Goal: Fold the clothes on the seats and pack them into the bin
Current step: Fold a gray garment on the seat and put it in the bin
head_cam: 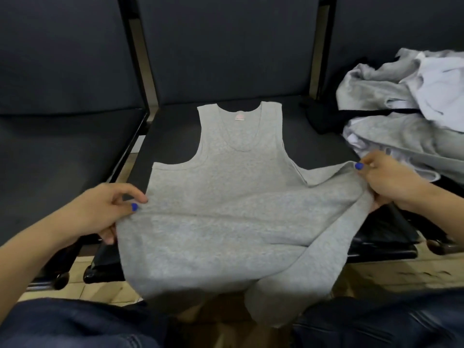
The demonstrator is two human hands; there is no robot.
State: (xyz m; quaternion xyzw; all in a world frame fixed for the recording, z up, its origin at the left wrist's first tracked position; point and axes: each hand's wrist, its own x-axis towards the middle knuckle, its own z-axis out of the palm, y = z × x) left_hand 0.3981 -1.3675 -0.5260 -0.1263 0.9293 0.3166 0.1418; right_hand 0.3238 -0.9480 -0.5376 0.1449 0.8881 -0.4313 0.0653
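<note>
On the left, the left hand (100, 209) pinches the side edge of a grey tank top (226, 197) spread on the middle seat (173, 136), straps pointing away, hem hanging over the front edge toward the person's knees. On the right, the right hand (391, 182) grips the opposite side edge, lifted slightly. Unfolded clothes (406, 109) crowd the right seat; the left seat (62, 156) lies open; no bin shows.

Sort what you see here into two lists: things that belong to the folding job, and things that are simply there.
Job: grey vest, held at its sides by left hand and right hand; clothes pile on the right seat; middle seat under the vest.

Simply there: left seat; floor; the person's jeans.
</note>
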